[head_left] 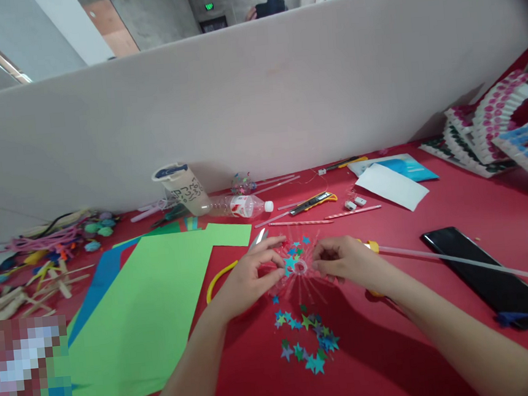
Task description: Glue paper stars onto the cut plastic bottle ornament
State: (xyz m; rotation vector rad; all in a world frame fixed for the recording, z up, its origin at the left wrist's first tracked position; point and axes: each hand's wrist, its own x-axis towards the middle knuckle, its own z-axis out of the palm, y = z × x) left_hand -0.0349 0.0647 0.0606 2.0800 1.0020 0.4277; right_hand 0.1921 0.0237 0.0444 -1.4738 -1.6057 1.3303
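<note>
Between my hands, low over the red table, is a clear plastic piece [300, 267] with a round ring and thin strips fanning outward. Blue and green star sequins [292, 263] lie on its left side. My left hand [251, 279] is at its left edge, thumb and fingertips closing on the plastic beside the stars. My right hand [343, 262] pinches at the right side of the strips; what lies between those fingertips is too small to make out. A loose string of star sequins [315, 363] lies on the table just in front.
Green paper sheets [139, 307] and yellow-handled scissors [220, 280] lie left. Behind are a plastic bottle [241, 207], a cup [182, 189] and a box cutter [313, 203]. A black phone [487, 274] and a clear stick [458, 258] lie right. A white partition [255, 100] borders the back.
</note>
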